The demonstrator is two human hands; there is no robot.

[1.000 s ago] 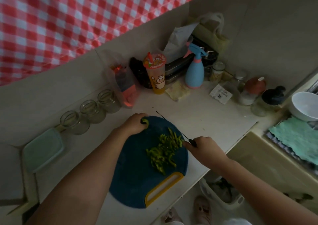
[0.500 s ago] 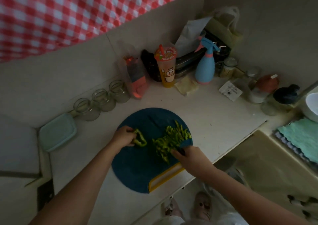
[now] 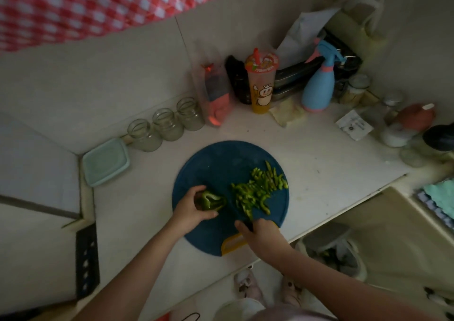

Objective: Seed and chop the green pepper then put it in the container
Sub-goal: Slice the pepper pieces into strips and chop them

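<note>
Likely light yet slippery, the pepper piece [image 3: 211, 201] is gripped round its back by the left hand [image 3: 192, 211], the knife [image 3: 250, 224] by the right hand [image 3: 261, 236].

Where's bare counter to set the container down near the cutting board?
Bare counter right of the cutting board, up to the white sachet; also between board and teal container. Crowded along the back: jars, cup, spray bottle.

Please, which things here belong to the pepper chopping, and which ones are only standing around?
Belong: uncut green pepper piece in left hand; chopped green pepper strips; round blue cutting board; dark knife in right hand; pale green plastic container.
Lying about: three clear glass jars; blue spray bottle; orange printed cup.
</note>
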